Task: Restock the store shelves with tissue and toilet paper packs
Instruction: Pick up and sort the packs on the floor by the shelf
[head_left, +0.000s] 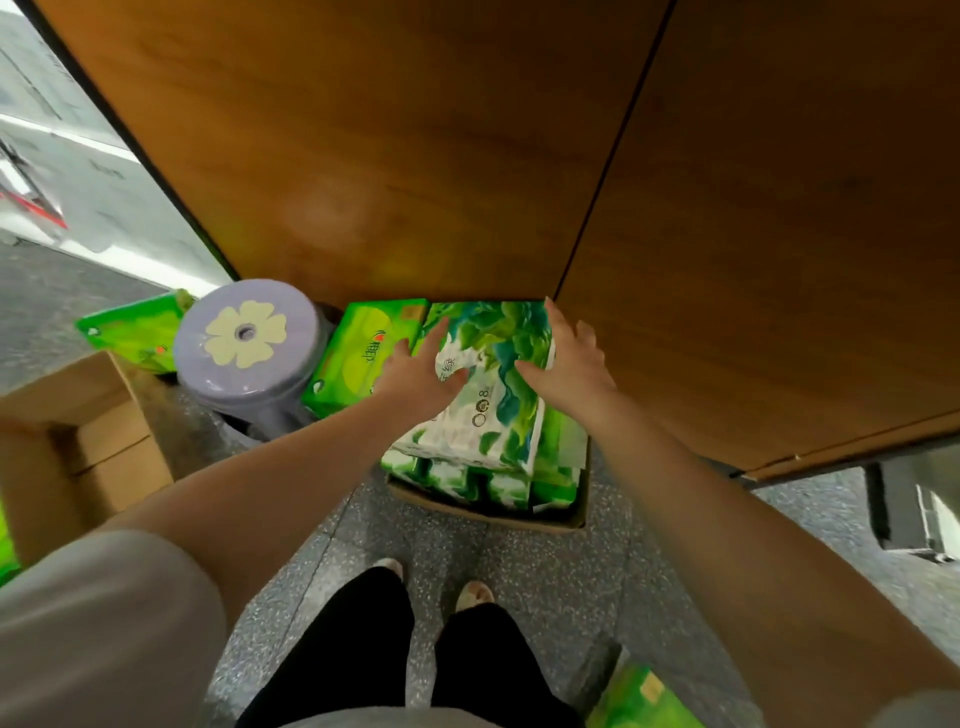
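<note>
step: pickup from stock, judged | left hand (415, 371) and right hand (566, 364) lie with fingers spread, flat on the tissue pack (483, 384) atop a full cardboard box (483, 512) | next: curl fingers under pack edges, lift clear | wooden surface (415, 145) beyond hands; purple roll (247, 345) left of left hand; speckled floor (561, 566) below

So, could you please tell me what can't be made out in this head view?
- Cardboard box: its far end sits under the wooden shelf.
- Top tissue pack: print partly covered by the left hand and right hand.
- Green pack: cut off by the bottom edge.
- Left background: blurred.
</note>
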